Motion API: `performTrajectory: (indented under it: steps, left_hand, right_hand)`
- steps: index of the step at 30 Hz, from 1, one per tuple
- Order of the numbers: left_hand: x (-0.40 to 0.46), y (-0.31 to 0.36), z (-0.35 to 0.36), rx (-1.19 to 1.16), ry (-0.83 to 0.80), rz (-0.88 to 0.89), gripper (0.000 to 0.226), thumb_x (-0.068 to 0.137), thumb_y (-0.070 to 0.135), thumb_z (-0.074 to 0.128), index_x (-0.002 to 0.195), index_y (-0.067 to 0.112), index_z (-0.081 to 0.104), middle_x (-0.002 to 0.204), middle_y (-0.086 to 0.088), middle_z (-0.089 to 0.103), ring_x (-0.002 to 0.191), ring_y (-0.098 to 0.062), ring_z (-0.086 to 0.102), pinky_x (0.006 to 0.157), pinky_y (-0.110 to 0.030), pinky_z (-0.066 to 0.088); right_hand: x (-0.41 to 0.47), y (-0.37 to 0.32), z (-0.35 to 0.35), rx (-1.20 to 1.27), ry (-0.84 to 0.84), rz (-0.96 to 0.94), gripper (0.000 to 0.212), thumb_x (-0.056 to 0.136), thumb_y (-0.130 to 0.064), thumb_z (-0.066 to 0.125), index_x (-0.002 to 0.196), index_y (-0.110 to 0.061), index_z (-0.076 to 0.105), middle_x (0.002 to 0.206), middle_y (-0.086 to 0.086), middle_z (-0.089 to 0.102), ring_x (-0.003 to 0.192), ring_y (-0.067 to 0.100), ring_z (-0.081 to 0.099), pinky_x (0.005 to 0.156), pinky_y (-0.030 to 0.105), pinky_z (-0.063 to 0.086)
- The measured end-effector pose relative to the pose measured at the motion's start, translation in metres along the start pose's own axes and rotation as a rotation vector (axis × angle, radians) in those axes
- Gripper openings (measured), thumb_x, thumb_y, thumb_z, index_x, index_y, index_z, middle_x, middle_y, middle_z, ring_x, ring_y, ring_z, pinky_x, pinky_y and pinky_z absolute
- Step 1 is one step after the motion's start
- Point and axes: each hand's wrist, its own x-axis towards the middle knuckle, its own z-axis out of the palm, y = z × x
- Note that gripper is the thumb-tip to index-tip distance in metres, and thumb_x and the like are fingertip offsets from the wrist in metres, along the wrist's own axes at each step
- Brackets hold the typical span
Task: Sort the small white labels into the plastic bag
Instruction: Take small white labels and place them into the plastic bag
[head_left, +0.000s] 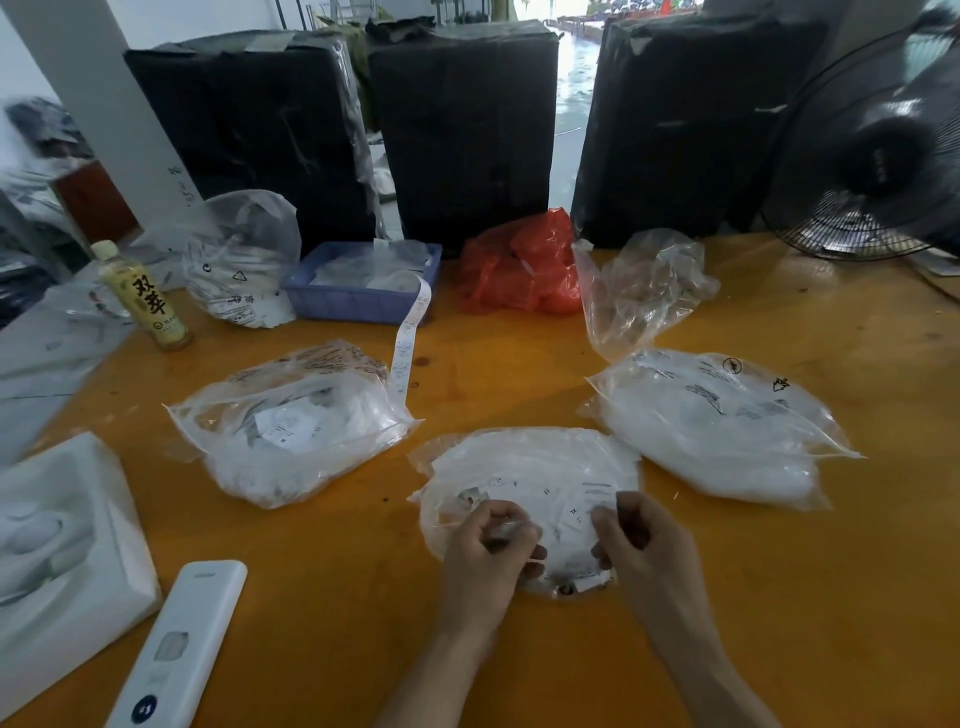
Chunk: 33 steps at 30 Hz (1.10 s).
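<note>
A clear plastic bag full of small white labels lies on the orange table just in front of me. My left hand has its fingers curled and pinches the bag's near edge on the left. My right hand pinches the same edge on the right. Small white labels show through the plastic between my hands. Two more clear bags of white labels lie to the left and to the right.
A blue tray with a label strip hanging out, a red bag, an empty clear bag and a bottle stand behind. Black wrapped boxes line the back. A fan is at right, a white remote at near left.
</note>
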Motion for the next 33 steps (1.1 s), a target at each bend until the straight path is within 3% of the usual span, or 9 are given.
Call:
performTrajectory:
  steps: [6, 11, 15, 19, 23, 26, 30, 33]
  left_hand:
    - [-0.007, 0.005, -0.001, 0.135, -0.116, 0.07, 0.013, 0.099, 0.022, 0.072, 0.092, 0.029, 0.08, 0.09, 0.01, 0.078, 0.086, -0.012, 0.076, 0.068, -0.023, 0.062]
    - [-0.011, 0.01, -0.001, 0.246, -0.089, 0.077, 0.012, 0.099, 0.037, 0.072, 0.09, 0.03, 0.077, 0.09, 0.015, 0.076, 0.089, -0.003, 0.072, 0.067, -0.013, 0.057]
    - [-0.011, 0.01, -0.001, 0.13, -0.021, 0.02, 0.004, 0.096, 0.026, 0.077, 0.098, 0.028, 0.078, 0.097, 0.012, 0.079, 0.096, -0.01, 0.076, 0.07, -0.025, 0.065]
    - [-0.013, 0.014, -0.002, -0.011, -0.022, -0.007, 0.02, 0.098, 0.01, 0.073, 0.112, 0.023, 0.074, 0.1, 0.011, 0.082, 0.095, -0.009, 0.079, 0.073, -0.021, 0.063]
    - [-0.014, 0.014, -0.003, -0.13, -0.013, -0.037, 0.013, 0.1, 0.024, 0.07, 0.11, 0.021, 0.078, 0.103, 0.003, 0.083, 0.099, -0.015, 0.08, 0.083, -0.024, 0.064]
    - [-0.015, 0.012, -0.004, -0.153, -0.027, -0.038, 0.015, 0.094, 0.024, 0.074, 0.107, 0.021, 0.081, 0.103, 0.0, 0.083, 0.099, -0.017, 0.08, 0.084, -0.024, 0.063]
    - [-0.014, 0.011, -0.005, -0.062, -0.073, 0.001, 0.034, 0.077, 0.041, 0.083, 0.105, 0.023, 0.083, 0.104, 0.003, 0.083, 0.102, -0.014, 0.079, 0.088, -0.03, 0.064]
    - [-0.015, 0.012, -0.005, -0.046, -0.108, 0.014, 0.031, 0.077, 0.045, 0.084, 0.103, 0.029, 0.084, 0.107, 0.005, 0.082, 0.104, -0.013, 0.078, 0.09, -0.03, 0.063]
  right_hand:
    - [-0.003, -0.017, -0.002, 0.19, -0.119, 0.053, 0.029, 0.086, -0.037, 0.069, 0.095, -0.01, 0.068, 0.083, 0.004, 0.075, 0.08, 0.023, 0.076, 0.072, 0.038, 0.062]
    - [-0.008, -0.015, 0.006, 0.148, -0.154, 0.083, 0.029, 0.089, -0.033, 0.068, 0.096, -0.005, 0.066, 0.083, 0.005, 0.076, 0.078, 0.023, 0.077, 0.074, 0.045, 0.063]
    - [-0.012, -0.009, 0.012, 0.177, -0.134, 0.131, 0.023, 0.095, -0.026, 0.067, 0.093, -0.004, 0.064, 0.081, 0.008, 0.076, 0.077, 0.026, 0.077, 0.073, 0.05, 0.063]
    - [-0.015, -0.003, 0.018, 0.177, -0.139, 0.178, 0.018, 0.096, -0.024, 0.066, 0.098, -0.006, 0.067, 0.084, 0.007, 0.077, 0.075, 0.026, 0.077, 0.073, 0.047, 0.064]
    - [-0.015, 0.0, 0.014, 0.108, -0.089, 0.146, 0.018, 0.095, -0.027, 0.068, 0.091, -0.01, 0.071, 0.082, 0.009, 0.073, 0.077, 0.028, 0.072, 0.078, 0.049, 0.062]
    - [-0.011, -0.009, 0.004, 0.076, -0.032, 0.07, 0.022, 0.093, -0.034, 0.069, 0.079, -0.016, 0.07, 0.075, 0.012, 0.066, 0.077, 0.037, 0.063, 0.069, 0.048, 0.053]
    - [-0.005, -0.027, -0.004, 0.06, -0.023, -0.035, 0.022, 0.09, -0.039, 0.07, 0.079, -0.02, 0.068, 0.072, 0.006, 0.066, 0.072, 0.031, 0.062, 0.061, 0.041, 0.049]
    - [-0.001, -0.038, -0.002, 0.061, -0.069, -0.097, 0.006, 0.089, -0.033, 0.074, 0.086, -0.029, 0.071, 0.077, -0.002, 0.072, 0.071, 0.017, 0.066, 0.061, 0.031, 0.053]
